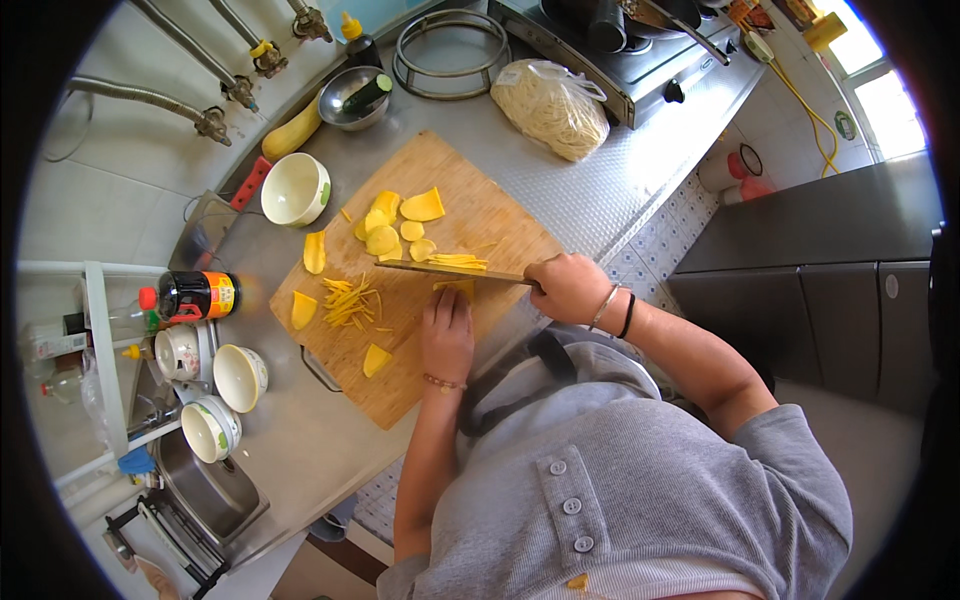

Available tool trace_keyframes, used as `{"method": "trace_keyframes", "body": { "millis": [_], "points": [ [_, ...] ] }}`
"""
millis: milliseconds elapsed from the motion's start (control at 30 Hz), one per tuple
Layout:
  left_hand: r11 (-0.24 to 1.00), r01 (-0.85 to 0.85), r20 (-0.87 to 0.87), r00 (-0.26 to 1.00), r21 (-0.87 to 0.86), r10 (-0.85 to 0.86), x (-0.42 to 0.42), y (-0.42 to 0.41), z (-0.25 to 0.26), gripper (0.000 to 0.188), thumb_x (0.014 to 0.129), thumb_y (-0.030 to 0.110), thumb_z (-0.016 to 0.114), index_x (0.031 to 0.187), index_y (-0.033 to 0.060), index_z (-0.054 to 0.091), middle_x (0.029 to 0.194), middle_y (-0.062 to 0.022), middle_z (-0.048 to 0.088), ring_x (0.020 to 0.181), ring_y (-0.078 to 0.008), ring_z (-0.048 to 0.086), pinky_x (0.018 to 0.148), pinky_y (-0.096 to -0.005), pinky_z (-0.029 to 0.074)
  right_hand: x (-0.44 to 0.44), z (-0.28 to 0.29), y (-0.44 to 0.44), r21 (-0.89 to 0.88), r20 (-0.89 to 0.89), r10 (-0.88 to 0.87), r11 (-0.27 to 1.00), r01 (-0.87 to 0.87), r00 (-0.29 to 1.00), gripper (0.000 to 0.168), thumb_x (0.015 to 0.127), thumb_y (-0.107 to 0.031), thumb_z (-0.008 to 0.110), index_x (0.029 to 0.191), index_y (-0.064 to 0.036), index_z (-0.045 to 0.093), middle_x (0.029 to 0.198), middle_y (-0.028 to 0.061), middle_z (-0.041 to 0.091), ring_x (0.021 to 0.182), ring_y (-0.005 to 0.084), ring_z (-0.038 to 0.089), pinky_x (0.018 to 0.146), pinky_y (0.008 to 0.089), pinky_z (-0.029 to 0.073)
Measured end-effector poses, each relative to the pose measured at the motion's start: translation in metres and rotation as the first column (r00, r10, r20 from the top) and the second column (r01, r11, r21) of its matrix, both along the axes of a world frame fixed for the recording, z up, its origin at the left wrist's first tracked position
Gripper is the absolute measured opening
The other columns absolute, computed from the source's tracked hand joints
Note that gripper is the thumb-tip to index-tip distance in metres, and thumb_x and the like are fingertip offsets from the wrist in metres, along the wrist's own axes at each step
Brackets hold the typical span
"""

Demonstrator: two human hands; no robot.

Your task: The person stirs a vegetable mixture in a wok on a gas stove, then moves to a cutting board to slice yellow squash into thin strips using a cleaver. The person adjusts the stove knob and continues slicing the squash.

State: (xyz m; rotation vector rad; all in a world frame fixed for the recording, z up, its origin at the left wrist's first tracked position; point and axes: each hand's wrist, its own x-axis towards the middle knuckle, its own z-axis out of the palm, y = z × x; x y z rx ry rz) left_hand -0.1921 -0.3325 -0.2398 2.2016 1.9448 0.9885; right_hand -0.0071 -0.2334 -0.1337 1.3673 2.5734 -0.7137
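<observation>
My right hand (pixel 570 289) grips the handle of a kitchen knife (pixel 450 271), whose blade stands on edge across the wooden cutting board (pixel 439 161). Beneath the fingertips of my left hand (pixel 448 330), a yellow vegetable slice (pixel 459 286) is held flat on the board, just on the near side of the blade. Cut yellow strips (pixel 457 261) lie against the blade's far side. A loose pile of yellow shreds (pixel 351 302) rests left of my left hand. Several yellow slices (pixel 382 240) are heaped further back, with single pieces (pixel 377 360) spread about the board.
A white bowl (pixel 295 190) stands beyond the board, near a yellow squash (pixel 294 129) and a metal bowl (pixel 355 99) holding a cut green vegetable (pixel 366 95). Bagged noodles (pixel 551 109) lie by the gas stove (pixel 637 82). Leftward are a dark sauce bottle (pixel 199 295), bowls (pixel 240 377) and a sink (pixel 214 491).
</observation>
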Motion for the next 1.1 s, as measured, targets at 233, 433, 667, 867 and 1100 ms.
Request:
{"method": "trace_keyframes", "body": {
  "millis": [233,433,667,867,1100],
  "points": [
    [0.999,-0.009,-0.035,0.999,-0.035,0.008,-0.002,-0.003,-0.007,0.023,0.075,0.004,0.064,0.098,-0.0014,0.063,0.103,-0.0175,0.056,0.101,-0.0385,0.052,0.089,-0.0425,0.045,0.009,0.017,-0.009,0.005,0.102,0.09,0.996,-0.091,0.991,0.021,0.077,-0.027,0.059,0.079,-0.006,0.063,0.071,0.0129,0.065,0.066,0.0315,0.064,0.061,0.0429,0.052],
    [0.999,-0.021,0.035,0.999,-0.039,0.022,-0.001,-0.004,-0.008,0.018,0.073,0.003,0.065,0.09,0.0001,0.065,0.095,-0.0174,0.059,0.094,-0.0389,0.055,0.087,-0.0442,0.046,0.012,0.012,-0.013,0.006,0.161,0.091,0.996,-0.093,0.983,0.021,0.076,-0.025,0.06,0.085,-0.006,0.061,0.077,0.0099,0.065,0.069,0.0289,0.064,0.061,0.0411,0.051],
    [0.998,-0.018,0.005,1.0,-0.054,0.018,0.0,-0.004,-0.004,0.018,0.073,0.004,0.066,0.09,-0.0001,0.065,0.093,-0.0173,0.059,0.092,-0.0376,0.056,0.085,-0.0438,0.046,0.0,0.008,-0.017,0.005,0.194,0.054,0.998,-0.056,0.98,0.016,0.08,-0.016,0.052,0.08,-0.005,0.064,0.078,0.0134,0.067,0.069,0.03,0.067,0.06,0.0393,0.053],
    [0.998,-0.019,0.001,1.0,-0.055,0.019,-0.001,-0.006,-0.008,0.02,0.075,0.004,0.064,0.094,-0.0009,0.064,0.099,-0.016,0.058,0.095,-0.0367,0.054,0.086,-0.0433,0.046,-0.012,0.003,-0.011,-0.021,0.163,0.043,0.999,-0.04,0.986,0.016,0.079,-0.018,0.054,0.08,-0.006,0.065,0.077,0.0142,0.067,0.069,0.0306,0.066,0.062,0.0401,0.053],
    [1.0,-0.011,0.006,1.0,0.006,0.011,0.0,0.001,-0.002,0.021,0.076,0.004,0.064,0.096,-0.0014,0.062,0.105,-0.0149,0.056,0.1,-0.0363,0.051,0.087,-0.0417,0.045,-0.003,0.005,-0.002,-0.037,0.049,0.0,0.999,0.002,0.999,0.019,0.077,-0.023,0.056,0.079,-0.007,0.065,0.075,0.0161,0.065,0.068,0.0311,0.065,0.062,0.0416,0.052]
  ]
}}
